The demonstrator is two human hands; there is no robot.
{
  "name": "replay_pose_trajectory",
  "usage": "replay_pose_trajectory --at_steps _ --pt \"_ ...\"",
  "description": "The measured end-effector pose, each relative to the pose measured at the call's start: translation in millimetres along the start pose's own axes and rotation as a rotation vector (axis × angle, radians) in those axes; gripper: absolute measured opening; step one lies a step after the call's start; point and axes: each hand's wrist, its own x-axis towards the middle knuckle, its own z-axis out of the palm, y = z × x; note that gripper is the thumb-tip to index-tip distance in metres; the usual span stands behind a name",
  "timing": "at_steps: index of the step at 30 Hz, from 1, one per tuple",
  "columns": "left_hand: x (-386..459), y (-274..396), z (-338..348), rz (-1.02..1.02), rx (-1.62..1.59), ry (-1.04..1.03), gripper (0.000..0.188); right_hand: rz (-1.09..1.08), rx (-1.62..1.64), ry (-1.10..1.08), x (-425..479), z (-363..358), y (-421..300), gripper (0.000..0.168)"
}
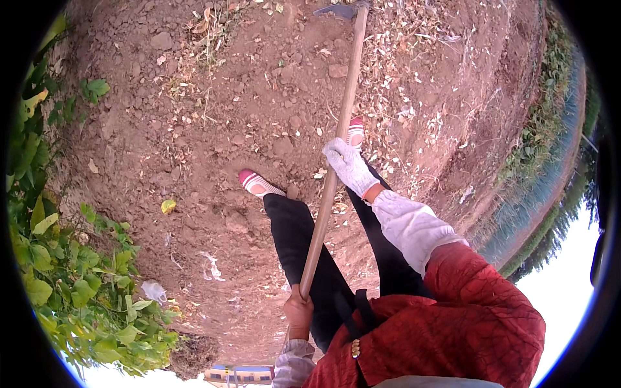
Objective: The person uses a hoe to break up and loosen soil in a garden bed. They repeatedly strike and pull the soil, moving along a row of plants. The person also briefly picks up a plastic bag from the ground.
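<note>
A hoe with a long wooden handle (336,157) runs from near my waist up to the top of the view. Its dark metal blade (335,10) rests at the soil there, partly cut off by the picture's edge. My left hand (298,310), bare, is closed around the lower end of the handle, beside my black trouser leg. Farther up the shaft, my right hand (347,160) grips it in a white knitted glove. Under the tool lies brown, crumbly soil (252,97) with dry leaves scattered over it.
Leafy green plants (73,286) border the left side. My striped shoes (257,183) stand on the dirt, one partly behind the handle. Plastic scraps (154,292) lie near the plants. A greenish strip (533,203) runs along the right, and a building (242,376) shows at the bottom.
</note>
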Motion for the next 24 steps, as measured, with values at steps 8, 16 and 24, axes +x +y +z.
replay_pose_trajectory --at_steps 8,16,24 --pt "-114 -88 9 -0.142 0.009 -0.101 0.025 0.177 0.025 -0.150 -98 36 -60 0.014" --pt "64 -22 -12 0.072 0.038 0.089 0.025 -0.010 -0.008 0.103 22 -7 -47 0.012" --pt "23 -44 13 -0.017 0.066 0.068 0.025 0.130 0.039 -0.033 6 39 -8 0.012"
